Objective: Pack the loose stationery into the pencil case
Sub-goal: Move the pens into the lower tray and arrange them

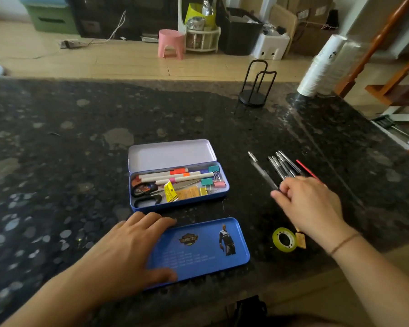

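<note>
The blue tin pencil case point(224, 185) lies open in the middle of the dark counter, lid tipped back. It holds markers, scissors point(144, 192), binder clips and small packets. A blue inner tray point(198, 251) lies in front of it. My left hand point(137, 246) holds the tray's left end, fingers over its far edge and thumb on its near edge. To the right, several clear pens point(282, 165) and a red one point(305, 168) lie loose. My right hand point(309, 204) is over their near ends with curled fingers closing on the bunch. A yellow-green tape roll point(284, 239) lies beside that wrist.
A black wire holder point(253, 90) stands at the back of the counter point(57, 149), with a leaning stack of white paper cups point(321, 67) to its right. The counter's near edge runs under my forearms. Beyond it are floor, a pink stool and boxes.
</note>
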`<action>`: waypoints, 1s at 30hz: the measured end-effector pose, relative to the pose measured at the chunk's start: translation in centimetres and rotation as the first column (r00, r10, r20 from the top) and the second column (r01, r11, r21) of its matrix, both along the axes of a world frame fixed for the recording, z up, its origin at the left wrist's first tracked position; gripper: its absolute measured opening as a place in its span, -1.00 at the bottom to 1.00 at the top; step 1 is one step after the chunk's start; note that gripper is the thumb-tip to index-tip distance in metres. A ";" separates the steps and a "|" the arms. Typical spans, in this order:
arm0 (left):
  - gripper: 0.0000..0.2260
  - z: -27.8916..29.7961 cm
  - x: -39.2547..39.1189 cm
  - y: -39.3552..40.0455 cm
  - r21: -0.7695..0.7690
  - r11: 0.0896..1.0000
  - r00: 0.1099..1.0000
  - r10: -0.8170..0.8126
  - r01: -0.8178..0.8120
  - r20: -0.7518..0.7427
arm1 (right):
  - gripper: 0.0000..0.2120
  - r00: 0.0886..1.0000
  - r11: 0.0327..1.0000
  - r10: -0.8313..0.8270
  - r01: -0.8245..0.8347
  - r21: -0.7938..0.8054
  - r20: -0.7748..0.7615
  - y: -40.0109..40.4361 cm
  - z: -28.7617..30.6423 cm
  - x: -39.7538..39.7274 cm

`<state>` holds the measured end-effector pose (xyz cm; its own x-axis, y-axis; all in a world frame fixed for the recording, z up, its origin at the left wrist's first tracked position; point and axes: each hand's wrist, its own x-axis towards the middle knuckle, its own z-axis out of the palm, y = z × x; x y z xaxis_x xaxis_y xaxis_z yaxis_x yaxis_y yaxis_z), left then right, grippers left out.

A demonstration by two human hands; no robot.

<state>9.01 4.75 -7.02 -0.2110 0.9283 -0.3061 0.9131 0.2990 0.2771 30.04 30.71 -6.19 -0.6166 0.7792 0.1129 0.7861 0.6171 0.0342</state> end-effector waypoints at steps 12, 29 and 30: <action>0.10 -1.8 1.1 -0.3 0.204 0.971 0.965 0.072 -0.126 0.253 | -0.68 0.874 0.892 0.433 -0.451 -0.035 -0.223 -7.8 -3.2 -3.9; 0.15 -3.2 1.5 2.7 0.320 0.924 0.932 0.091 -0.210 0.350 | -0.89 0.907 0.964 0.180 -0.238 -0.114 -0.380 -3.5 -2.7 0.6; 0.16 -3.3 1.6 2.7 0.320 0.923 0.931 0.094 -0.214 0.353 | -0.86 0.913 0.951 0.222 -0.280 -0.131 -0.343 -4.0 -2.9 0.6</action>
<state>10.60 7.43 -10.28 -0.3049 0.9513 -0.0465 0.7043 0.2581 0.6613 30.59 26.74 -9.13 -0.7477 0.6285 0.2142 0.5548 0.7686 -0.3185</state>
